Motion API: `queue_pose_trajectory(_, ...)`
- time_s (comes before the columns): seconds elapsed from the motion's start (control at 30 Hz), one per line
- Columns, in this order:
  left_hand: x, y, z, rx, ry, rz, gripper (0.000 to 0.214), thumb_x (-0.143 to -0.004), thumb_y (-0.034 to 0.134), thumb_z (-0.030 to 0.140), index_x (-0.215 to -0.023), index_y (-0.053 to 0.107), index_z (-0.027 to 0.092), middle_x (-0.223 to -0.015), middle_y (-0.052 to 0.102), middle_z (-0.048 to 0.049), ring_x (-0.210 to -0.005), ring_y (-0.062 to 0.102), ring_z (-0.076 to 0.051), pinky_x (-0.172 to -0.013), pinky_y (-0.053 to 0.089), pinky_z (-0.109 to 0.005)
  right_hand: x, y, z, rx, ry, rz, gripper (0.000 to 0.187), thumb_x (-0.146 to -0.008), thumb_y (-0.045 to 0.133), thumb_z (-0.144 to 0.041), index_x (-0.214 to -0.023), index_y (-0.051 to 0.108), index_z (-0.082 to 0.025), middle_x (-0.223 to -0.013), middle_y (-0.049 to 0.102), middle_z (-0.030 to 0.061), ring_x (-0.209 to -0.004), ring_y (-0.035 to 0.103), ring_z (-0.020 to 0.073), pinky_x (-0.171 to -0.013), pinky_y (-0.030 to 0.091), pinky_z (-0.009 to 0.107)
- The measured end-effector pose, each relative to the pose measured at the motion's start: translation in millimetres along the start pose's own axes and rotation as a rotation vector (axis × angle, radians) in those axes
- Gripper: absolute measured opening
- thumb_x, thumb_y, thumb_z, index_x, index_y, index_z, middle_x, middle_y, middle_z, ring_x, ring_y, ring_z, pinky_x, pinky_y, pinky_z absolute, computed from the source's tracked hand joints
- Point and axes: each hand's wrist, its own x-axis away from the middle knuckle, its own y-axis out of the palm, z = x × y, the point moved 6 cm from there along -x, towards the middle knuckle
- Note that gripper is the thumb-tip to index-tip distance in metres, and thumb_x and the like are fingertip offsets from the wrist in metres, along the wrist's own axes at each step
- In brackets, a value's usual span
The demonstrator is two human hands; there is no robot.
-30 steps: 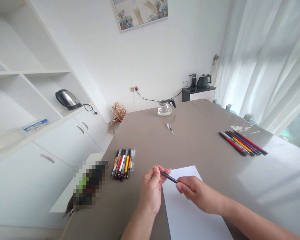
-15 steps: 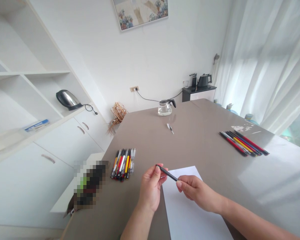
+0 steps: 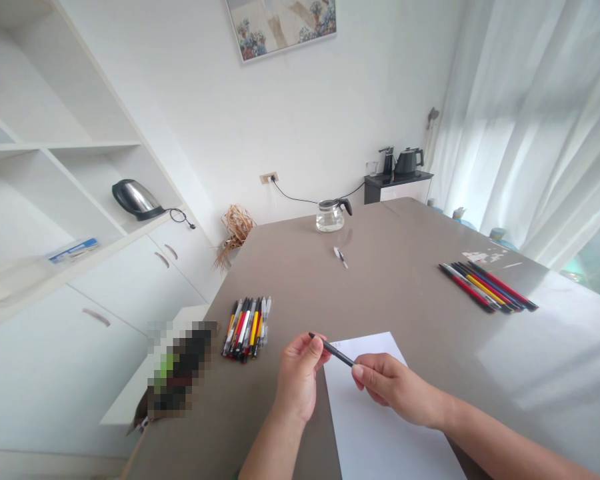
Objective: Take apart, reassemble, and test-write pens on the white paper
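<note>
Black pen [image 3: 336, 352], seen in the head view, is held slantwise at the lower centre of the frame. Left hand [image 3: 299, 379]: grip clamped near its upper-left end. Right hand [image 3: 399, 385]: grip clamped near its other end; tip hidden, likely inside the palm. White paper [image 3: 387, 443] lies beneath the right hand on the tabletop [image 3: 285, 267]. Bundled pens [image 3: 247, 330] lie left of centre; spread pens [image 3: 487, 287] at right.
</note>
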Motion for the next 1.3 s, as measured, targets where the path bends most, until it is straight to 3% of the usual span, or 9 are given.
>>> queue_pose_trajectory(0.07, 1, 2.5, -1, 0.004, -0.009, -0.025, 0.014, -0.069, 0.062, 0.029, -0.071, 0.060, 0.015, -0.069, 0.062, -0.0021, -0.067, 0.056, -0.012, -0.066, 0.042, -0.025, 0, 0, 0, -0.007, -0.005, 0.001, 0.042, -0.078, 0.034, -0.053, -0.067, 0.046, -0.015, -0.051, 0.036, -0.0041, -0.046, 0.029, 0.0059, -0.043, 0.024, 0.018)
queue_pose_trajectory(0.23, 4, 9.6, -5, 0.007, -0.100, -0.069, 0.033, -0.073, 0.056, 0.036, -0.099, 0.057, 0.017, -0.093, 0.063, -0.0113, -0.082, 0.058, -0.020, -0.068, 0.042, -0.030, -2, -2, 5, -0.069, 0.004, 0.026, 0.041, -0.078, 0.033, -0.053, -0.066, 0.044, -0.015, -0.048, 0.032, -0.0059, -0.042, 0.027, 0.0055, -0.041, 0.022, 0.018)
queue_pose_trajectory(0.43, 0, 3.5, -3, -0.003, -0.047, -0.044, 0.015, -0.069, 0.062, 0.030, -0.073, 0.059, 0.016, -0.067, 0.062, -0.0016, -0.065, 0.057, -0.012, -0.064, 0.042, -0.025, -2, 0, 4, -0.049, 0.003, 0.006, 0.043, -0.077, 0.034, -0.054, -0.066, 0.045, -0.015, -0.050, 0.035, -0.0048, -0.044, 0.028, 0.0056, -0.042, 0.023, 0.018)
queue_pose_trajectory(0.63, 2, 7.6, -5, -0.023, -0.086, -0.081, 0.029, -0.072, 0.058, 0.032, -0.098, 0.058, 0.018, -0.076, 0.060, -0.0038, -0.069, 0.055, -0.013, -0.065, 0.042, -0.026, -2, -1, 4, -0.075, -0.011, 0.033, 0.041, -0.079, 0.033, -0.052, -0.066, 0.045, -0.015, -0.050, 0.034, -0.0047, -0.045, 0.030, 0.0060, -0.043, 0.024, 0.018)
queue_pose_trajectory(0.83, 2, 8.9, 0, -0.031, -0.046, -0.085, 0.016, -0.066, 0.064, 0.029, -0.070, 0.058, 0.016, -0.067, 0.055, 0.0001, -0.064, 0.053, -0.011, -0.063, 0.042, -0.023, -1, 1, 2, -0.061, -0.008, 0.014, 0.042, -0.078, 0.034, -0.053, -0.065, 0.045, -0.015, -0.050, 0.035, -0.0045, -0.046, 0.030, 0.0063, -0.044, 0.025, 0.019)
queue_pose_trajectory(1.03, 4, 11.1, -3, -0.027, -0.103, -0.124, 0.029, -0.071, 0.059, 0.033, -0.094, 0.057, 0.017, -0.089, 0.062, -0.0095, -0.081, 0.057, -0.019, -0.067, 0.043, -0.028, -2, 0, 3, -0.078, -0.008, 0.032, 0.042, -0.079, 0.032, -0.054, -0.066, 0.044, -0.015, -0.050, 0.035, -0.0046, -0.045, 0.030, 0.0061, -0.043, 0.024, 0.019)
queue_pose_trajectory(1.2, 1, 6.4, -3, -0.041, -0.054, -0.099, 0.014, -0.070, 0.061, 0.028, -0.075, 0.058, 0.015, -0.072, 0.063, -0.0038, -0.068, 0.057, -0.013, -0.065, 0.042, -0.025, -3, 2, 5, -0.076, -0.018, 0.016, 0.041, -0.079, 0.033, -0.052, -0.065, 0.045, -0.015, -0.050, 0.034, -0.0046, -0.045, 0.029, 0.0059, -0.043, 0.024, 0.019)
queue_pose_trajectory(1.3, 1, 8.1, -4, -0.035, -0.062, -0.133, 0.017, -0.073, 0.057, 0.028, -0.086, 0.057, 0.016, -0.079, 0.064, -0.0064, -0.072, 0.058, -0.015, -0.066, 0.042, -0.026, -4, 2, 6, -0.082, -0.014, 0.027, 0.041, -0.079, 0.033, -0.052, -0.065, 0.044, -0.015, -0.050, 0.034, -0.0048, -0.045, 0.029, 0.0060, -0.043, 0.024, 0.019)
